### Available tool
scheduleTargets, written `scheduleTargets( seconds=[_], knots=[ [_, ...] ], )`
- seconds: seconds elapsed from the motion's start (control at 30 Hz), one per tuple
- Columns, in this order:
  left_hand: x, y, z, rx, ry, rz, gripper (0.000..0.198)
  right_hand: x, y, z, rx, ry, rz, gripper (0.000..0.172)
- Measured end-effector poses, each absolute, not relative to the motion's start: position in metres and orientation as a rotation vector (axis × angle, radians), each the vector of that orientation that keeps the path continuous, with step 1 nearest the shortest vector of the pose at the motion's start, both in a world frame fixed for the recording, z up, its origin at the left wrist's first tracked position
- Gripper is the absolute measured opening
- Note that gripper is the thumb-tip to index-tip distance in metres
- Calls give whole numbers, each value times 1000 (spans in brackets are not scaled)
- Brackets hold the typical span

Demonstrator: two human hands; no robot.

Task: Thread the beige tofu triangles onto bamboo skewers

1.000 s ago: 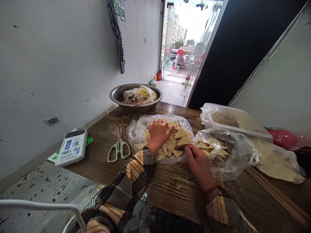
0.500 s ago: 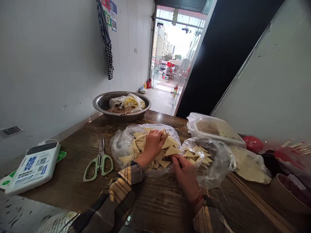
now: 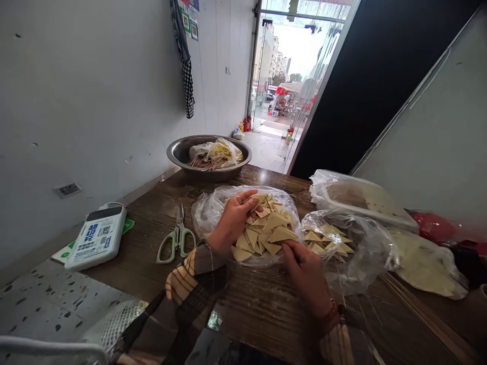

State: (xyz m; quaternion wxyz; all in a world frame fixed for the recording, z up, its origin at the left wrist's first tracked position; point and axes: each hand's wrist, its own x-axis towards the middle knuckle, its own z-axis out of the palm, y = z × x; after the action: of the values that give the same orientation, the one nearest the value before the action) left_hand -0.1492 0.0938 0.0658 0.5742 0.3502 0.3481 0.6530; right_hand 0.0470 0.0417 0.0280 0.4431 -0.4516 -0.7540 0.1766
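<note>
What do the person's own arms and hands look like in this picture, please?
The long plaid fabric left sleeve and matching right sleeve mix black, grey and tan checks with thin dark lines. The left hand and the right hand wear no gloves. A reddish-brown, beaded-looking bracelet sits just past the right sleeve; none shows on the left.

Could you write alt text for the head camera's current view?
A person's right hand pinches a pale triangular slice; the left hand is over more slices, heaped on clear plastic. Green-handled scissors lie to the left, a metal basin beyond.
</note>
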Motion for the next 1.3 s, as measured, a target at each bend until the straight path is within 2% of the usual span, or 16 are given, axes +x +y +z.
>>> scheduleTargets(
  seconds=[0.1,0.2,0.5,1.3],
  knots=[
    [-151,95,65,781,755,1531,21,46,39,29,-1096,-1907,421,24],
    [-155,96,64,731,777,1530,15,46,39,27,-1099,-1937,397,24],
    [-162,94,67,700,796,1590,26,45,41,18,-1117,-2003,380,28],
    [-157,93,66,706,859,1586,24,45,42,15,-1090,-2029,396,27]
  ],
)
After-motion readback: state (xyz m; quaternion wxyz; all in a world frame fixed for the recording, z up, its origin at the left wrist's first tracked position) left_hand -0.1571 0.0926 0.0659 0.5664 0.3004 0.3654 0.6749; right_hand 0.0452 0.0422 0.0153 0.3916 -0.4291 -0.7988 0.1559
